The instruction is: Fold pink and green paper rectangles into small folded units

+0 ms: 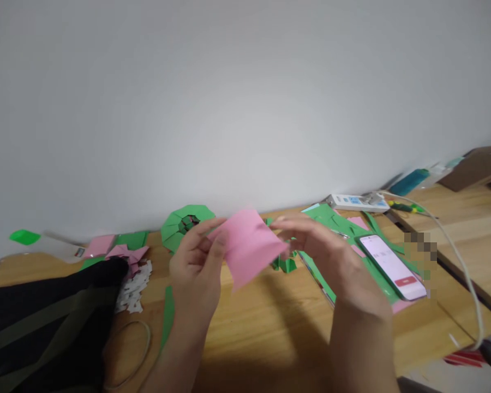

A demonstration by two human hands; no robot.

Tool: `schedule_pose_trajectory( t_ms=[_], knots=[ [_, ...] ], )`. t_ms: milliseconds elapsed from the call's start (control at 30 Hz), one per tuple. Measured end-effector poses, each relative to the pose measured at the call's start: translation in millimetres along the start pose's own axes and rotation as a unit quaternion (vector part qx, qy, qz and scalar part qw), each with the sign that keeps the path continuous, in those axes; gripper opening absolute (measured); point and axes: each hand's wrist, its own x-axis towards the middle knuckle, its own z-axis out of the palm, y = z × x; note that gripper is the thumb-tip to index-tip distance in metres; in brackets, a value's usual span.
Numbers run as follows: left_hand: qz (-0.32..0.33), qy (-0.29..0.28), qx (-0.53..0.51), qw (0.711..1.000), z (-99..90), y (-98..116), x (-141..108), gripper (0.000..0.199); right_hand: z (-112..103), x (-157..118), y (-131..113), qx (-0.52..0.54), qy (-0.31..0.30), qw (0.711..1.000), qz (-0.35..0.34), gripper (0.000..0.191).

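A square sheet of pink paper (247, 245), marked by a faint crease, is held tilted above the table. My left hand (202, 254) pinches its left edge between thumb and fingers. My right hand (323, 251) is slightly blurred at the sheet's right corner, fingers curved and apart; whether they touch the paper I cannot tell. Behind my left hand lies a round green folded-paper piece (175, 226) with a dark centre. Small green folded pieces (287, 266) lie behind the sheet, partly hidden.
A phone (390, 267) rests on green paper sheets (331, 221) at the right. Behind it are a power strip (355, 203) and a white cable (454, 245). At left are a black cloth or bag (53, 327), a pink folded-paper piece (129, 254) and white paper scraps (135, 289).
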Motion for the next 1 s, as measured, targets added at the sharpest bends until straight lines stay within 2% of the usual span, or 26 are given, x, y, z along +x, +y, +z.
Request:
schedule_pose_trajectory(
  t_ms=[67, 100, 167, 233, 367, 467, 567, 633, 767, 833, 933, 1000],
  knots=[
    [0.005, 0.001, -0.016, 1.0, -1.1, 0, -1, 0.03, -4, -1, -3, -0.053, -0.047, 0.997, -0.017, 0.055],
    [0.02, 0.004, -0.011, 1.0, -2.0, 0, -1, 0.029, -4, -1, -5, -0.076, -0.049, 0.996, -0.018, 0.047],
    [0.065, -0.004, 0.023, 0.998, -4.3, 0, -2, 0.015, -1, 0, -7, -0.104, -0.021, 0.994, -0.011, 0.024],
    [0.082, -0.031, 0.055, 0.995, -6.8, 1, -3, 0.012, 5, 3, -7, -0.098, 0.023, 0.995, -0.005, 0.007],
    [0.044, -0.105, 0.033, 0.993, -10.2, 6, -6, 0.021, 18, 7, -4, -0.074, 0.112, 0.991, 0.009, 0.016],
    [0.037, -0.171, -0.006, 0.985, -10.2, 7, -10, 0.032, 26, 9, -1, -0.08, 0.194, 0.977, 0.029, 0.018],
    [0.031, -0.188, -0.006, 0.982, -8.5, 6, -13, 0.04, 30, 10, 1, -0.056, 0.262, 0.963, 0.031, 0.021],
    [0.034, -0.175, 0.027, 0.984, -7.8, 5, -13, 0.038, 29, 10, 1, -0.031, 0.26, 0.965, 0.029, 0.021],
    [0.052, -0.152, 0.09, 0.983, -8.7, 4, -13, 0.034, 26, 8, -2, -0.018, 0.177, 0.981, 0.073, 0.017],
    [0.069, -0.146, 0.108, 0.981, -9.3, 3, -12, 0.033, 25, 8, -2, -0.029, 0.155, 0.983, 0.093, 0.014],
    [0.105, -0.138, 0.12, 0.977, -8.6, 2, -12, 0.032, 26, 8, -1, -0.047, 0.155, 0.982, 0.098, 0.014],
    [0.106, -0.14, 0.109, 0.978, -6.9, 3, -12, 0.03, 26, 8, 1, -0.045, 0.161, 0.981, 0.098, 0.015]
  ],
)
